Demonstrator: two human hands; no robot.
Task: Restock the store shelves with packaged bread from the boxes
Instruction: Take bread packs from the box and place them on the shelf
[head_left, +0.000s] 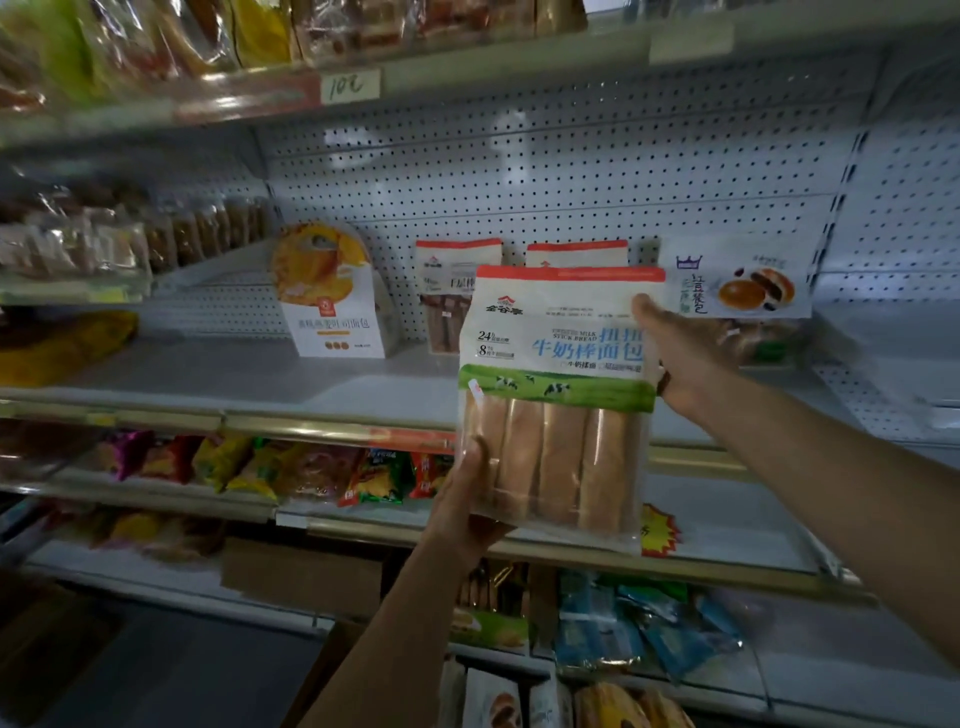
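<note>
I hold a pack of milk stick bread (558, 405) upright in front of the middle shelf (260, 382). The pack is white with a red top strip, a green meadow band and several pale bread sticks showing below. My left hand (467, 504) grips its lower left corner, thumb on the front. My right hand (685, 353) grips its upper right edge. Behind it two packs with the same red tops (457, 280) stand against the pegboard back.
A yellow-and-white bread pack (332, 296) stands left of them and a red bean bun pack (737, 280) stands to the right. Shelves above and below carry snack bags. A cardboard box (301, 577) sits low in the middle.
</note>
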